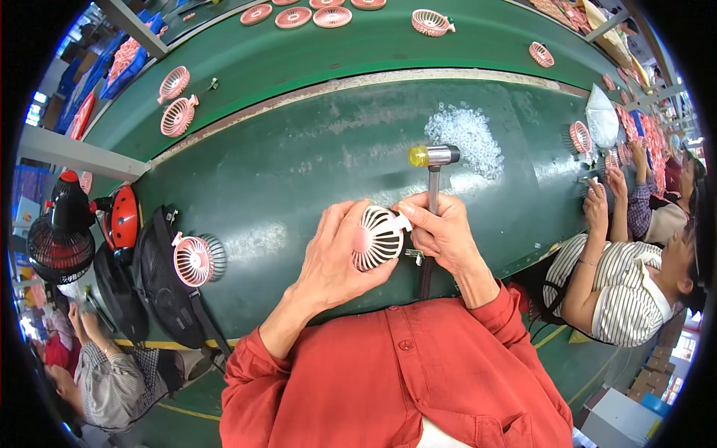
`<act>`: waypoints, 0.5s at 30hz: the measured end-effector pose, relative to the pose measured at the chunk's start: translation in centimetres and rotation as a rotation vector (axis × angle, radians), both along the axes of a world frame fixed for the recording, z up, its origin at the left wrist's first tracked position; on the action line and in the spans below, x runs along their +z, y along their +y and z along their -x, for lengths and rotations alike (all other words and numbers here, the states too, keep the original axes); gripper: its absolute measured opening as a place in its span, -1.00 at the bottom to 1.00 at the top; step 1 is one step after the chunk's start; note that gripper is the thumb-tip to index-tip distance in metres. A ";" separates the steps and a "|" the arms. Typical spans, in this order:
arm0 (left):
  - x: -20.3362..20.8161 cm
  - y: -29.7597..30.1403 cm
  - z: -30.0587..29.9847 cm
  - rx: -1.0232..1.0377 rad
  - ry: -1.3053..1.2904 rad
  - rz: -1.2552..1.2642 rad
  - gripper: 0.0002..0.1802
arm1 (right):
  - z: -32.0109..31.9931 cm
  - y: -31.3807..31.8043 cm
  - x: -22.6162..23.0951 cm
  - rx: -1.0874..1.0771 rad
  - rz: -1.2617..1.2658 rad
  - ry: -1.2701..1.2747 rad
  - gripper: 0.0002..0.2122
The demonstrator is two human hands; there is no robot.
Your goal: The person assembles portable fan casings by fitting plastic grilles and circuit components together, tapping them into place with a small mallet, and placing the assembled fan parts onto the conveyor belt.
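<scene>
My left hand [328,246] is curled around a round pink slatted fan housing [373,237] in front of my chest, its slats facing up. The thumb and index finger of my right hand [446,233] close on the short neck at the housing's right edge. Below that neck a small green circuit board [414,257] shows. A mallet [434,179] with a yellow and black head runs under my right hand, its black grip coming out nearer me. Whether my other right fingers touch its handle, I cannot tell.
Clear small plastic pieces [467,138] lie piled beyond the mallet. Another pink housing [193,261] and a black bag [160,276] are at the left. Pink fan parts [293,17] sit on the green belt [358,48] across the far side. Co-workers sit at both sides; one wears a striped shirt [624,291].
</scene>
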State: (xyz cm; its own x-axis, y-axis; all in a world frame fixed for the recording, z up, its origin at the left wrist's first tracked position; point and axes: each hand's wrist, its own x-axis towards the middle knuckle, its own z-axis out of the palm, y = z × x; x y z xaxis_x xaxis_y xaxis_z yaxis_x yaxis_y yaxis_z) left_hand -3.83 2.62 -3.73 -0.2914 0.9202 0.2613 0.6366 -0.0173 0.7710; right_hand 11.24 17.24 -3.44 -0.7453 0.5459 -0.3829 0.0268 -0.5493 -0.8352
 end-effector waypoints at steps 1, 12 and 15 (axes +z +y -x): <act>0.0 0.0 0.0 0.001 0.001 -0.020 -0.13 | -0.3 0.2 -0.2 0.025 0.048 0.052 -0.81; 0.0 -0.1 0.0 0.024 0.046 -0.036 -0.12 | -0.5 -0.2 0.9 0.084 0.044 0.012 -0.79; 0.2 -0.1 0.1 0.023 0.060 -0.013 -0.12 | 0.0 -1.7 1.2 0.005 -0.417 -0.232 -0.79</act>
